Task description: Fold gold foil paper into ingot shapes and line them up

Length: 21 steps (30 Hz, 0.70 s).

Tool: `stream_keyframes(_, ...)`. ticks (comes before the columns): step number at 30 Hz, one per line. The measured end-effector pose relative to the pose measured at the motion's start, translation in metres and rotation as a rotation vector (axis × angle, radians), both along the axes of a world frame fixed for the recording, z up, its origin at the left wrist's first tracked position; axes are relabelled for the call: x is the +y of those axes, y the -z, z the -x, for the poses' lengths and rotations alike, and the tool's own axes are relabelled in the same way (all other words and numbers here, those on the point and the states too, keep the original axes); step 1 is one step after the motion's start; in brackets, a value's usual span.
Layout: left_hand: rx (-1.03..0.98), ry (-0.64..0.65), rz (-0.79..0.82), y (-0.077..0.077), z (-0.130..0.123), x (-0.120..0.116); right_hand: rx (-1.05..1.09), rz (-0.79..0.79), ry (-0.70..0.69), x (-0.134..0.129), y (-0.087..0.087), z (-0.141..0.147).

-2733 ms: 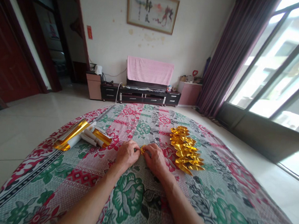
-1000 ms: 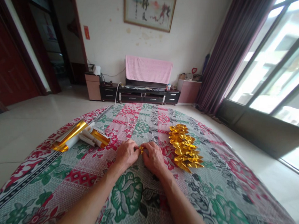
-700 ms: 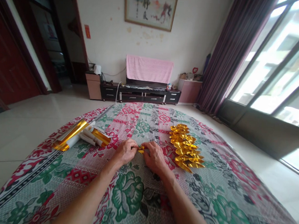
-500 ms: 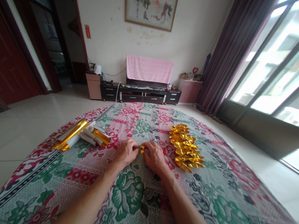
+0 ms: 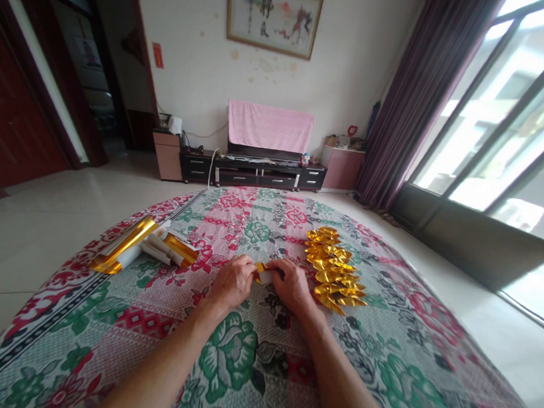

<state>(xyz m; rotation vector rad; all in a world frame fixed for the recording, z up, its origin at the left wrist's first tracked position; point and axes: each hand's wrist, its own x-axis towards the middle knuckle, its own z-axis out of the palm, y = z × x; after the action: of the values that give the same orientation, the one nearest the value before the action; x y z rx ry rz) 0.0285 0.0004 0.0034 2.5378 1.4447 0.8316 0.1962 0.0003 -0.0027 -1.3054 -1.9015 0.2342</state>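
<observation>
Between my hands is a small piece of gold foil paper (image 5: 264, 276), its pale back facing me and a gold edge showing at the left. My left hand (image 5: 235, 281) pinches its left end. My right hand (image 5: 292, 284) grips the right end, with the fingertips partly hidden behind the knuckles. To the right of my right hand, folded gold paper ingots (image 5: 336, 267) lie in an overlapping row. Off to the left are curled gold foil sheets (image 5: 128, 248) with white backs, beside a smaller stack of rolled papers (image 5: 166, 249).
A floral cloth (image 5: 235, 353) in red, green and grey covers the round surface under my hands. Beyond it stands a low black cabinet (image 5: 260, 174) with a pink towel (image 5: 270, 126) draped above. A purple curtain (image 5: 418, 102) and glass doors are on the right.
My hands have moved slightly apart. The paper between them, earlier a small bunched gold bit, now shows wider with its pale back visible. The view has shifted slightly.
</observation>
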Motion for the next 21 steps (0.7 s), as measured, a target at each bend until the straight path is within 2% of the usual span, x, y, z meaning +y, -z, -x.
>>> stream_keyframes(10, -0.058, -0.106, -0.022, 0.002, 0.003, 0.001, -0.127, 0.001, -0.032, -0.011, -0.009, 0.009)
stream_keyframes(18, 0.001, 0.073, -0.044, -0.004, 0.002, -0.006, -0.117, 0.018, -0.092, -0.006, -0.008, 0.001)
stream_keyframes(21, -0.001, 0.092, -0.038, -0.004, 0.003, -0.006, -0.130, 0.037, -0.136, -0.004, -0.009, -0.003)
